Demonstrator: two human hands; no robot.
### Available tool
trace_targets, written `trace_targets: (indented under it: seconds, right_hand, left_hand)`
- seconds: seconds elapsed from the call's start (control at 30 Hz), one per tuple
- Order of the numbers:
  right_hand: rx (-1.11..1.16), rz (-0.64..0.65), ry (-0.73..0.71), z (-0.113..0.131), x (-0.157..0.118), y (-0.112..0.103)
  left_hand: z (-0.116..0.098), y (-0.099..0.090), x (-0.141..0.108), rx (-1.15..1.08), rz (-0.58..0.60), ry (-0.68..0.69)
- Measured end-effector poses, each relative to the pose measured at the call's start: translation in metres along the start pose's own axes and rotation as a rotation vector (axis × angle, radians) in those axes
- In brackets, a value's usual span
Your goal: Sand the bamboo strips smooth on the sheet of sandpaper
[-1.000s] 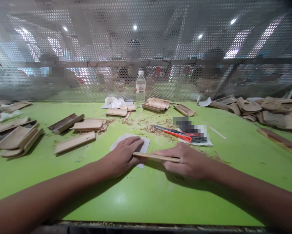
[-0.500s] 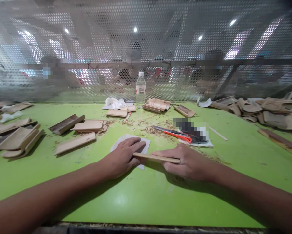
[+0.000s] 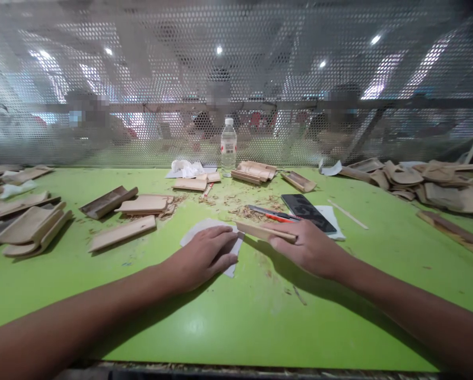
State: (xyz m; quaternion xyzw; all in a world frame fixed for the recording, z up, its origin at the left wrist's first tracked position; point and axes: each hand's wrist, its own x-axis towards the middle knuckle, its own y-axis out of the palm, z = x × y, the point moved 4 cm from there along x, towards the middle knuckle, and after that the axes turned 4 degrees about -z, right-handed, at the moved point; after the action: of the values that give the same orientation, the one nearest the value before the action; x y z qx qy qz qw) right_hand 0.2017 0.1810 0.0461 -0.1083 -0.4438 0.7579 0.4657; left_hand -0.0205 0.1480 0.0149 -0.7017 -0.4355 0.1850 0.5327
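My left hand (image 3: 209,255) lies flat, fingers stretched, on a whitish sheet of paper (image 3: 199,226) on the green table. In my right hand (image 3: 305,248) is a pale bamboo piece (image 3: 263,230), gripped at its right end and tilted. Its left end reaches close to my left fingertips, above the sheet's right edge; whether it touches the sheet I cannot tell. Just beyond my right hand lies a utility knife (image 3: 270,213) with an orange handle, partly hidden by the hand. A black phone (image 3: 308,212) rests on white paper (image 3: 334,219) beside it.
Bamboo pieces (image 3: 122,233) lie to the left, with a larger heap (image 3: 430,179) at far right. A water bottle (image 3: 229,148) stands at the back before a perforated metal screen (image 3: 165,68). Shavings (image 3: 252,211) are scattered mid-table. People sit behind the screen.
My right hand has moved away from me and slightly right, taking the bamboo piece off my left fingers. It now covers more of the utility knife. My left hand stays on the sheet.
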Motion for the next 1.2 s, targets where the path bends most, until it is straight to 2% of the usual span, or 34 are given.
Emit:
trace_targets:
  seconds: [0.33,0.47,0.7,0.87,1.0,1.13,1.2]
  right_hand:
    - [0.059,0.097,-0.033,0.001,-0.001,0.006]
    - [0.037,0.097,-0.035,0.000,0.000,0.010]
    - [-0.084,0.029,0.015,-0.006,0.001,0.012]
    - [0.012,0.132,-0.131,-0.004,0.000,0.014]
    - [-0.008,0.066,-0.090,-0.007,0.000,0.011]
    - [0.032,0.164,-0.120,-0.004,-0.002,0.015]
    - [0.030,0.148,-0.119,-0.003,-0.002,0.012]
  left_hand:
    - [-0.022,-0.002,-0.001,-0.171,0.054,0.203]
    - [-0.028,-0.004,-0.003,-0.225,0.097,0.244]
    - [-0.039,-0.006,-0.007,-0.271,0.190,0.307]
    - [-0.041,-0.007,-0.008,-0.328,0.182,0.319]
    - [-0.042,-0.007,-0.007,-0.328,0.188,0.320]
    - [-0.044,-0.008,-0.007,-0.325,0.191,0.349]
    - [-0.044,-0.008,-0.008,-0.312,0.203,0.328]
